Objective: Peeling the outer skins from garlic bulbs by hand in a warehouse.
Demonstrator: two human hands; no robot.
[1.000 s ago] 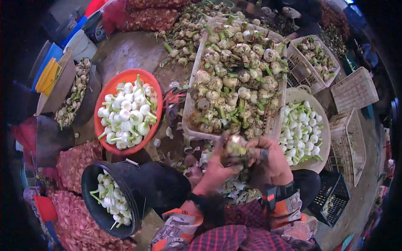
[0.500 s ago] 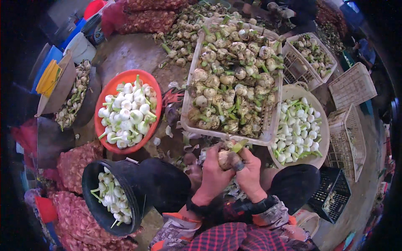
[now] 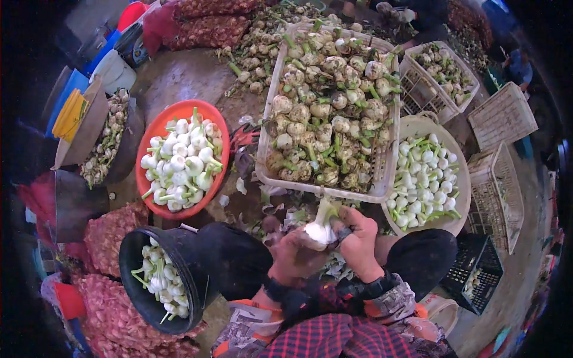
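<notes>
A garlic bulb, white below with a pale green stem pointing up, is between my two hands just in front of the crate. My left hand is closed round the bulb's lower side. From the right, my right hand pinches at its stem and skin, with dark-stained thumb and fingers. Right beyond them lies the pale plastic crate, heaped with soil-covered garlic bulbs. Loose peeled skins litter the ground under and beside my hands.
White garlic fills an orange basin at left, a beige basin at right and a black bucket by my left knee. Mesh sacks lie at left. Crates stand at right. A person's hand shows at the far edge.
The bulb has turned from brown and dirty to white, its stem now upright. My left hand has shifted lower and left; my right hand has drawn slightly right.
</notes>
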